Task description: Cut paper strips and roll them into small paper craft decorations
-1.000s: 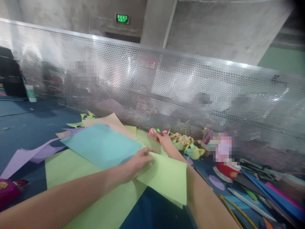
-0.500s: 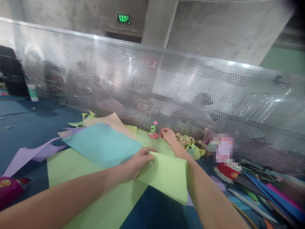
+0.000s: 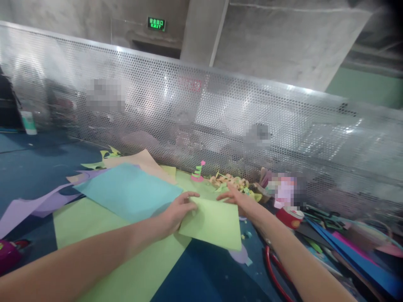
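My left hand [image 3: 176, 213] grips the left edge of a folded light-green sheet of paper [image 3: 212, 224], thumb on top. Just past the sheet's upper right corner, my right hand [image 3: 239, 200] is open with its fingers apart; whether the fingertips touch the paper I cannot tell. Beyond both hands stands a small paper figure [image 3: 197, 173], a green spiral on a pink base with a pink star on top. Under my left forearm lies a large light-green sheet [image 3: 85, 226], partly covered by a blue sheet [image 3: 132, 188].
Curled paper scraps [image 3: 231, 181] lie by the perforated metal panel [image 3: 151, 92]. At right are a red tape roll [image 3: 290, 218], a red curved handle [image 3: 270, 268] and blue strips [image 3: 352, 253]. Purple paper [image 3: 34, 207], a magenta object [image 3: 8, 255] and a white-green tube [image 3: 29, 122] are at left.
My right hand has come back from beside the paper figure to the folded sheet's upper right corner. The folded sheet lies flatter, and my left hand still holds it. The view has shifted slightly.
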Motion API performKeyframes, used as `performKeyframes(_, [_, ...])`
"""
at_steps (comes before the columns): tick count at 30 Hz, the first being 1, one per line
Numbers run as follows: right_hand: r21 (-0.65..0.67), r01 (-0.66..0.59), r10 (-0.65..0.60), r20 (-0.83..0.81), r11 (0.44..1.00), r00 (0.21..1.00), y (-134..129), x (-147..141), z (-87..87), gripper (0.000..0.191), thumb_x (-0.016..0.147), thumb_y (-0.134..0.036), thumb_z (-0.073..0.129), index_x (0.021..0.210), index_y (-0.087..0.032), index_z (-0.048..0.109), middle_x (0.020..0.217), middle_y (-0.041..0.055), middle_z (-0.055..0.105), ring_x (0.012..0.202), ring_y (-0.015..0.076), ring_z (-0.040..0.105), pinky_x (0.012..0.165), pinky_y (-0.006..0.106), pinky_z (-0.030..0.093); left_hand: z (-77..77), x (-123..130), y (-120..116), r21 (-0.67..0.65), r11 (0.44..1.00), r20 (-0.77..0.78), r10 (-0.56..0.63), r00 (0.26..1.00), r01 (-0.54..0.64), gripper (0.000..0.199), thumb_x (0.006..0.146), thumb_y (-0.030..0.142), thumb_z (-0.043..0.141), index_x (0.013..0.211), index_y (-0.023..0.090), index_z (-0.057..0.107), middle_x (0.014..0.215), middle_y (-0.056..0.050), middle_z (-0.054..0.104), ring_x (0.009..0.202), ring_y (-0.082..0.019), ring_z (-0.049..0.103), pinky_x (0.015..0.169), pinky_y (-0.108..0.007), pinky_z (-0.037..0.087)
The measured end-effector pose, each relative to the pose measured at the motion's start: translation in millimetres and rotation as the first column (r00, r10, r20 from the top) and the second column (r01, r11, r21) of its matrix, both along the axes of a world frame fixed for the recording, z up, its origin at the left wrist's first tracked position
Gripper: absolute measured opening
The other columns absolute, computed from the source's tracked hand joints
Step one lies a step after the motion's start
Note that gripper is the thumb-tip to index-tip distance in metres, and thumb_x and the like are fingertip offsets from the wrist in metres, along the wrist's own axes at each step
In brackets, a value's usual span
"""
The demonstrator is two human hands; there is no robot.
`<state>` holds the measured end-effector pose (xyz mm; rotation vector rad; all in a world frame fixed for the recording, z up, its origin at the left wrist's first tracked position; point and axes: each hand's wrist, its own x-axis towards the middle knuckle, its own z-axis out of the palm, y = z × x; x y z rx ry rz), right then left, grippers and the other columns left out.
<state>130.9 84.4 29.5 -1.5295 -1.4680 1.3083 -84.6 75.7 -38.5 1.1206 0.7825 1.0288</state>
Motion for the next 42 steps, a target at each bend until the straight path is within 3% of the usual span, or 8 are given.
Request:
performKeyframes(5, [0.145, -0.025, 0.016, 0.063, 0.989, 0.998, -34.2, 13.5, -2.5, 0.032, 0.073, -0.048, 0.061, 0.079, -0.018, 0.067, 0.069, 0.0036, 0.069, 0.062, 0.016, 0.062, 0.052, 0.023, 0.046, 4.3, 1.5, -6.0, 0.072, 0.997, 0.028, 0.009, 1.0, -0.011, 0.043, 0.069, 0.021, 0.062, 0.11, 0.023, 0.05, 0.087, -0.003, 0.058, 0.074, -0.016, 0.059, 0.063, -0.027, 0.047])
performKeyframes(9, [0.189, 0.007, -0.019, 0.06, 0.982, 0.998, -34.7, 17.1, -6.3, 0.021, 0.07, -0.036, 0.067, 0.078, -0.017, 0.066, 0.068, 0.0018, 0.069, 0.061, 0.0155, 0.062, 0.054, 0.023, 0.046, 10.9, 3.7, -11.4, 0.063, 0.998, 0.054, 0.001, 0.999, -0.005, 0.041, 0.069, 0.03, 0.067, 0.106, 0.02, 0.053, 0.093, -0.005, 0.062, 0.081, -0.019, 0.06, 0.069, -0.029, 0.047])
performKeyframes(13, [0.201, 0.03, -0.036, 0.024, 0.979, 0.999, -28.6, 23.6, -11.6, 0.024, 0.07, -0.037, 0.066, 0.081, -0.016, 0.065, 0.068, 0.0023, 0.07, 0.059, 0.0156, 0.062, 0.054, 0.024, 0.047, 14.8, 5.3, -14.4, 0.027, 1.0, 0.062, 0.002, 0.998, -0.004, 0.034, 0.072, 0.045, 0.063, 0.09, 0.017, 0.059, 0.084, -0.006, 0.065, 0.075, -0.019, 0.061, 0.068, -0.03, 0.047])
performKeyframes(25, [0.105, 0.025, -0.011, -0.141, 0.994, 0.99, -27.7, 42.5, -17.0, 0.026, 0.07, -0.037, 0.068, 0.083, -0.014, 0.068, 0.076, 0.0055, 0.071, 0.066, 0.0166, 0.065, 0.067, 0.027, 0.053, 12.0, 8.7, -6.8, 0.037, 0.999, 0.086, 0.014, 0.996, -0.017, 0.031, 0.072, 0.043, 0.065, 0.076, 0.013, 0.062, 0.069, -0.004, 0.064, 0.065, -0.015, 0.06, 0.069, -0.029, 0.045])
performKeyframes(29, [0.075, 0.057, -0.045, -0.155, 0.995, 0.987, -27.7, 43.0, -17.2, 0.023, 0.071, -0.034, 0.068, 0.082, -0.014, 0.067, 0.074, 0.0056, 0.071, 0.063, 0.0163, 0.066, 0.066, 0.028, 0.053, 13.5, 7.7, -7.8, 0.031, 1.0, 0.085, 0.003, 0.996, -0.006, 0.034, 0.074, 0.047, 0.062, 0.081, 0.013, 0.062, 0.074, -0.006, 0.065, 0.069, -0.015, 0.06, 0.069, -0.028, 0.045])
performKeyframes(35, [0.04, 0.047, -0.039, -0.188, 0.998, 0.981, -30.1, 36.7, -17.6, 0.021, 0.071, -0.033, 0.069, 0.08, -0.014, 0.068, 0.074, 0.0067, 0.072, 0.062, 0.017, 0.066, 0.065, 0.028, 0.054, 10.0, 7.1, -7.3, 0.042, 0.998, 0.03, -0.048, 0.998, 0.047, 0.04, 0.066, 0.037, 0.072, 0.096, 0.012, 0.063, 0.083, -0.008, 0.066, 0.072, -0.017, 0.061, 0.069, -0.029, 0.045])
performKeyframes(42, [0.03, 0.063, -0.055, -0.219, 0.998, 0.974, -33.3, 32.7, -17.8, 0.023, 0.073, -0.035, 0.067, 0.083, -0.014, 0.066, 0.075, 0.0076, 0.072, 0.061, 0.0171, 0.067, 0.058, 0.026, 0.054, 8.0, 7.6, -8.2, 0.083, 0.995, 0.015, -0.058, 0.998, 0.057, 0.029, 0.067, 0.033, 0.069, 0.087, 0.013, 0.064, 0.075, -0.005, 0.064, 0.068, -0.016, 0.059, 0.064, -0.027, 0.043])
